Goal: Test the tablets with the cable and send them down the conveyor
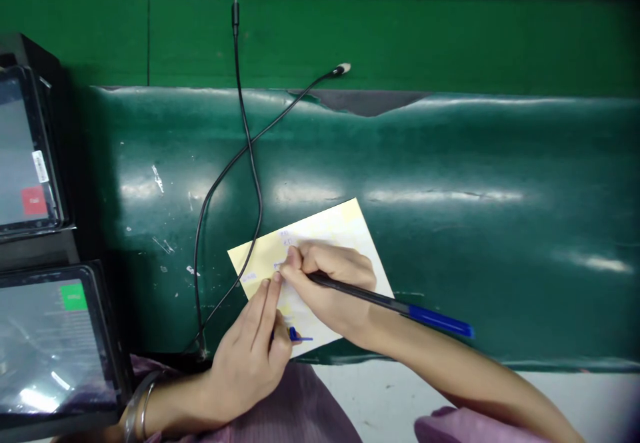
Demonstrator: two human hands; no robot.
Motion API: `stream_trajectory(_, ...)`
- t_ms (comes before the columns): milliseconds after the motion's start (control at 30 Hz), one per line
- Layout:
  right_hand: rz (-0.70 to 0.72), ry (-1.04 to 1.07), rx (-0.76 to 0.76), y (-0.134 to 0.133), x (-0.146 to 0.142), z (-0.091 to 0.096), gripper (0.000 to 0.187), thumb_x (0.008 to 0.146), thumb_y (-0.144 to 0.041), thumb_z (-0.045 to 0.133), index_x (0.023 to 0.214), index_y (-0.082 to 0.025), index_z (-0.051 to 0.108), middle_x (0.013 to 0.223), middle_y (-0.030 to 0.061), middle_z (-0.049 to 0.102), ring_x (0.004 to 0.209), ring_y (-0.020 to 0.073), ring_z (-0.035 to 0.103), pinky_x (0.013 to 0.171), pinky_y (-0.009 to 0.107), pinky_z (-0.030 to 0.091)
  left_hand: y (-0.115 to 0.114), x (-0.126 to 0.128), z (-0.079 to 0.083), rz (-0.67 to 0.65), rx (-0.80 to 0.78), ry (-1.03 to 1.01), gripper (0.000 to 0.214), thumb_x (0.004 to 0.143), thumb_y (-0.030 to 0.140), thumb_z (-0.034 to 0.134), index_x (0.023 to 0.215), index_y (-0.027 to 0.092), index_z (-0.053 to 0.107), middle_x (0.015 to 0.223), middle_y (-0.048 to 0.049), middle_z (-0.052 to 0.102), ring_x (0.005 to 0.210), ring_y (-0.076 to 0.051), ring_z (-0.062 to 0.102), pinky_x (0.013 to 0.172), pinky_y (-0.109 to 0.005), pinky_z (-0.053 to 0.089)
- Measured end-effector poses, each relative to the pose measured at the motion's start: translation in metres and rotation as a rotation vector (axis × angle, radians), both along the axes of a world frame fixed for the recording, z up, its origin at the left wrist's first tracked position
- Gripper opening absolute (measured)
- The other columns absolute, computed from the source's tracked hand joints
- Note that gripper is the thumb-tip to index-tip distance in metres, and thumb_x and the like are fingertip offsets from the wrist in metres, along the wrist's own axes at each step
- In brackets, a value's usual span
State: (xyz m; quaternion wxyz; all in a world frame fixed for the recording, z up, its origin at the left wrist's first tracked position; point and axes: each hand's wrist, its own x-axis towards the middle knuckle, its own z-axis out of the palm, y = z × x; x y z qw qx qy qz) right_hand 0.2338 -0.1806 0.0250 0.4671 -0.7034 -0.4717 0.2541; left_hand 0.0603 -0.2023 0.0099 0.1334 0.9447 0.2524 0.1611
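The right hand (327,290) pinches a blue-ended pen (395,304), fingers clamped together near its hidden tip, above a sheet of paper (345,230) on a green rubber mat (450,230). The left hand's (245,370) fingers (263,310) press the sheet, slightly apart. (Thin, light paper could skate on that glossy mat, so pin it flat.) A black cable (253,190) and two tablets (50,343) lie left.
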Motion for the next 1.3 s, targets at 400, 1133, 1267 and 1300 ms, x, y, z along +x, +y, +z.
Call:
stream_trajectory(400, 0.012, 0.011, 0.008, -0.003, 0.002, -0.002, 0.042, 0.083, -0.006, 0.06, 0.057, -0.023, 0.031, 0.052, -0.0078, 0.036, 0.046, 0.0103, 0.034, 0.044, 0.03, 0.033, -0.001, 0.0, 0.0, -0.015, 0.014, 0.018, 0.018, 0.099, 0.011, 0.044, 0.091, 0.005, 0.058, 0.157, -0.0346, 0.023, 0.142, -0.04, 0.039, 0.102, -0.045, 0.056)
stream_trajectory(1133, -0.057, 0.023, -0.074, -0.002, -0.001, 0.001, 0.042, 0.086, -0.011, 0.06, 0.054, -0.022, 0.034, 0.05, -0.0062, 0.048, 0.044, 0.0095, 0.047, 0.047, 0.027, 0.037, -0.002, 0.0, -0.004, -0.022, -0.009, 0.013, 0.016, 0.095, 0.005, 0.043, 0.088, 0.009, 0.056, 0.157, -0.0296, 0.028, 0.145, -0.038, 0.034, 0.106, -0.044, 0.051)
stream_trajectory(1267, -0.059, 0.016, -0.096, -0.001, 0.0, 0.003, 0.042, 0.085, -0.011, 0.06, 0.053, -0.022, 0.035, 0.051, -0.0053, 0.052, 0.045, 0.0102, 0.05, 0.047, 0.027, 0.038, -0.002, 0.0, -0.004, -0.027, -0.015, 0.012, 0.015, 0.096, 0.005, 0.043, 0.088, 0.009, 0.056, 0.157, -0.0297, 0.029, 0.145, -0.038, 0.034, 0.108, -0.043, 0.049)
stream_trajectory(1300, -0.058, 0.013, -0.094, -0.001, 0.0, 0.003, 0.042, 0.085, -0.011, 0.06, 0.053, -0.022, 0.035, 0.051, -0.0051, 0.052, 0.045, 0.0104, 0.05, 0.047, 0.027, 0.038, -0.002, -0.001, -0.004, -0.03, -0.016, 0.014, 0.015, 0.096, 0.005, 0.043, 0.088, 0.009, 0.056, 0.156, -0.0299, 0.029, 0.146, -0.038, 0.033, 0.108, -0.044, 0.049)
